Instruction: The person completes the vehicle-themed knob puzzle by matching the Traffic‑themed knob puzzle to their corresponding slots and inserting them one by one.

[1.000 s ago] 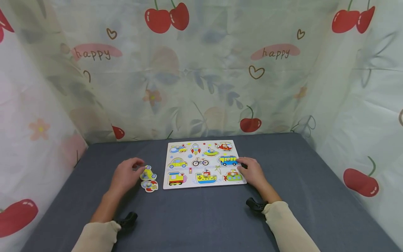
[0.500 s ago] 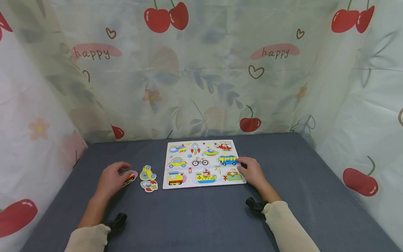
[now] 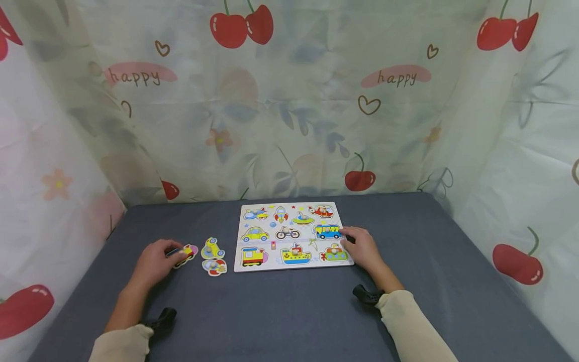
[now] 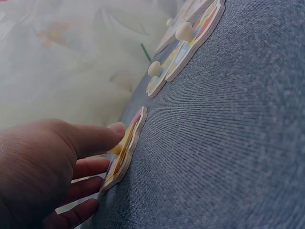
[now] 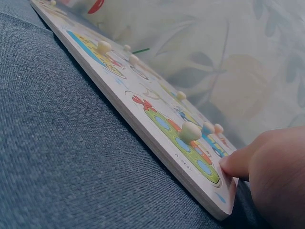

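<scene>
My left hand [image 3: 154, 261] is at a train piece [image 3: 188, 253] with a pink front, which lies on the dark table. In the left wrist view the thumb [image 4: 112, 136] reaches over the piece beside its knob, and the other fingers extend loosely past its edge. Right of it lie a yellow car piece [image 3: 211, 249] and a rocket-like piece [image 3: 214, 267], both with knobs. My right hand [image 3: 363, 249] rests at the right edge of the white vehicle puzzle board [image 3: 271, 267]; a fingertip touches the board beside the submarine piece [image 5: 183, 138].
The board bears several knobbed vehicles, among them a bus [image 3: 327, 231], a boat [image 3: 296, 255] and a helicopter [image 3: 322, 210]. The car shape [image 3: 255, 234] and train shape [image 3: 253, 256] show flat printed pictures. Behind the table [image 3: 289, 317] hangs a patterned curtain [image 3: 280, 125].
My left hand moved left from beside the yellow car piece with the train piece, set it down, then drew slightly back, baring more of it. The right hand stayed put.
</scene>
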Demonstrator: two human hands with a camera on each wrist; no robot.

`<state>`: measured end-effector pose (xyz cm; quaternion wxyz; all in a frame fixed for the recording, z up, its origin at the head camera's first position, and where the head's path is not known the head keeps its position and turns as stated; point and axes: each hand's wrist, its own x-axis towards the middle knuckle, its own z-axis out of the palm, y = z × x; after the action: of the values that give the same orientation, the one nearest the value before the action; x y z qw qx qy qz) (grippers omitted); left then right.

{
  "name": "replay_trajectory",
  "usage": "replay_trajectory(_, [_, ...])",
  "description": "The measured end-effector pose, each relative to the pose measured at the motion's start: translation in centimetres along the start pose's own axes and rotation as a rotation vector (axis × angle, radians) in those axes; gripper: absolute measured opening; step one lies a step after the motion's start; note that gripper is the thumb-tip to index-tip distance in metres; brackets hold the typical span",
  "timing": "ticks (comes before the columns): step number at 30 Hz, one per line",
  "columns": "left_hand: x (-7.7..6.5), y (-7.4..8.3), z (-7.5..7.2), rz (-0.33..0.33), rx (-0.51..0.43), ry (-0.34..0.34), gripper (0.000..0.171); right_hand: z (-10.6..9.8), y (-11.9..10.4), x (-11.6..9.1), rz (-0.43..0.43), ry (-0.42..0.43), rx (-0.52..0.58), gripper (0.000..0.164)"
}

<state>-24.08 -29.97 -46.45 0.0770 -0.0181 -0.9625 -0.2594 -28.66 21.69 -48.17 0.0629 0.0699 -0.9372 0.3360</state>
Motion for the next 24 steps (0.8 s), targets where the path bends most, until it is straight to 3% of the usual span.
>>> replay_trajectory(24, [-0.12,-0.16,0.22,-0.005,0.035,0.031,0.02,0.24,0.16,0.15,0.015,0.007,-0.003,0.036])
